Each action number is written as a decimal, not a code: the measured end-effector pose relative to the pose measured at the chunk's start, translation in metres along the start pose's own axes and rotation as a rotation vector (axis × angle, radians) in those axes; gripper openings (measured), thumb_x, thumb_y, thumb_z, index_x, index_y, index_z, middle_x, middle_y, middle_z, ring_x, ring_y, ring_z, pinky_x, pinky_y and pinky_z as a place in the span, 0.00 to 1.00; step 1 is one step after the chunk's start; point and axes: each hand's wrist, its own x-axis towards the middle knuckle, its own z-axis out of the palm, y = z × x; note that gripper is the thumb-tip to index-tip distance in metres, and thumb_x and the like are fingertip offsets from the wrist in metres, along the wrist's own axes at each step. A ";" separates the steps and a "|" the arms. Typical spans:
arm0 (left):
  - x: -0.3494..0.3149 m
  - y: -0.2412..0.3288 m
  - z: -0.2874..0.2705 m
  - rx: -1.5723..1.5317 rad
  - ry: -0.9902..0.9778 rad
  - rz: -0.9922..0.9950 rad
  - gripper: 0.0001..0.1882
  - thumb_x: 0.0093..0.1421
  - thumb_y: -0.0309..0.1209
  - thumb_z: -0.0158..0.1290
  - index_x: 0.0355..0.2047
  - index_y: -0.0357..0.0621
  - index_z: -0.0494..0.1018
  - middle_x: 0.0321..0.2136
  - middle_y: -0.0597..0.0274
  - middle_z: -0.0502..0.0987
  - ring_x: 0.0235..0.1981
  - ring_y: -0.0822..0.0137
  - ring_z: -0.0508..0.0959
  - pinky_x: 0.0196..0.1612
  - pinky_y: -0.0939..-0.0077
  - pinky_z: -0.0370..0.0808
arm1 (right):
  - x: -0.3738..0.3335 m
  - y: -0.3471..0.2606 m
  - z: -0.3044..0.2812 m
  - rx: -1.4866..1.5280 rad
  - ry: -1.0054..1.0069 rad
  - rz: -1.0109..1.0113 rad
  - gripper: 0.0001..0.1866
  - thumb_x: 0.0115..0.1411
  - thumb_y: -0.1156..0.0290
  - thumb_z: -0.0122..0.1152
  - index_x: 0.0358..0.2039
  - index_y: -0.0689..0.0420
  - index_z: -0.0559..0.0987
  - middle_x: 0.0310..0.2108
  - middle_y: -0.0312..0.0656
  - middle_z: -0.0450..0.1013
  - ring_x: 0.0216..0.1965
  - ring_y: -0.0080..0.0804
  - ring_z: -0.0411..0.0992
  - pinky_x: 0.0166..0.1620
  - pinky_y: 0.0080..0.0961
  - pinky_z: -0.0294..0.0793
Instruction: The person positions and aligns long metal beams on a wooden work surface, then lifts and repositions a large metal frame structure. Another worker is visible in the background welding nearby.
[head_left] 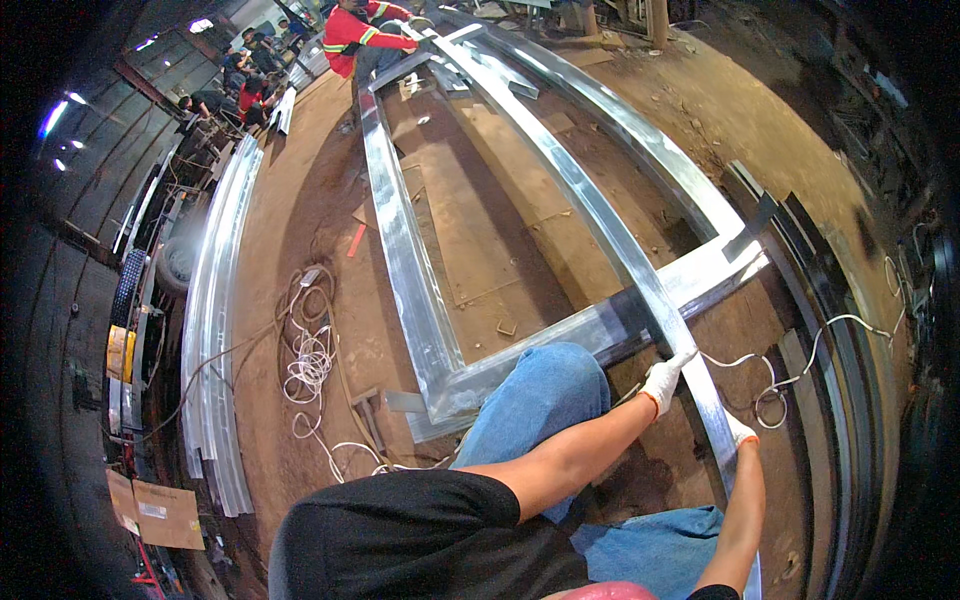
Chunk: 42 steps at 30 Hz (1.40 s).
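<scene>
A long, square-looking metal tube [590,195] runs lengthwise over a rectangular metal frame [402,250] and out past the frame's near end. My left hand [661,384], in a white glove, is closed on the tube's left side just beyond the frame's near crosspiece. Closer to me, my right hand [740,432], also gloved, grips the tube's right edge; the tube partly hides its fingers. At the far end a person in a red jacket with reflective bands [362,32] crouches with both hands at the tube and frame.
A tangled white cable [310,362] lies left of the frame, near a hammer-like tool [365,400]. Long metal profiles [225,300] are stacked farther left. Dark steel bars [840,330] and another white cable [775,375] lie at right. Several people [255,95] sit at the far left.
</scene>
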 end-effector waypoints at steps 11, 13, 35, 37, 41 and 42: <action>-0.011 0.008 0.011 0.328 0.290 0.085 0.55 0.49 0.54 0.71 0.63 0.24 0.60 0.61 0.45 0.70 0.60 0.59 0.72 0.62 0.62 0.69 | -0.005 0.009 -0.013 -0.037 0.164 0.006 0.28 0.76 0.56 0.44 0.68 0.61 0.68 0.65 0.34 0.70 0.64 0.30 0.67 0.67 0.25 0.64; -0.022 0.017 0.025 0.385 0.388 0.063 0.52 0.51 0.55 0.70 0.62 0.28 0.60 0.59 0.47 0.72 0.59 0.58 0.74 0.63 0.61 0.69 | -0.005 0.012 -0.030 -0.027 0.191 0.019 0.28 0.76 0.56 0.45 0.67 0.61 0.69 0.65 0.34 0.70 0.64 0.31 0.68 0.66 0.25 0.65; 0.052 0.021 0.069 -0.141 -0.197 -0.093 0.35 0.70 0.60 0.46 0.63 0.44 0.69 0.59 0.53 0.74 0.59 0.50 0.74 0.64 0.44 0.69 | -0.096 -0.065 0.094 -1.584 1.025 -0.466 0.56 0.43 0.36 0.74 0.64 0.63 0.68 0.58 0.58 0.72 0.57 0.53 0.73 0.60 0.42 0.73; 0.081 0.023 0.062 -0.067 -0.119 -0.022 0.32 0.70 0.56 0.49 0.59 0.42 0.71 0.57 0.55 0.75 0.55 0.53 0.76 0.63 0.52 0.69 | -0.115 -0.083 0.147 -1.643 0.993 -0.419 0.61 0.34 0.46 0.80 0.65 0.67 0.65 0.58 0.61 0.71 0.58 0.53 0.72 0.62 0.41 0.71; 0.101 0.002 0.062 -0.170 -0.305 0.039 0.31 0.69 0.55 0.52 0.61 0.46 0.70 0.61 0.56 0.73 0.61 0.55 0.71 0.64 0.41 0.64 | -0.070 -0.092 0.117 -1.743 1.201 -0.389 0.65 0.30 0.58 0.82 0.70 0.60 0.59 0.62 0.53 0.66 0.63 0.51 0.66 0.66 0.47 0.64; 0.090 -0.018 0.070 -0.181 -0.343 -0.032 0.31 0.69 0.56 0.51 0.63 0.48 0.69 0.62 0.56 0.72 0.63 0.56 0.70 0.65 0.40 0.63 | -0.076 -0.088 0.117 -1.793 1.276 -0.314 0.65 0.31 0.57 0.82 0.70 0.58 0.58 0.62 0.50 0.66 0.64 0.48 0.65 0.66 0.47 0.64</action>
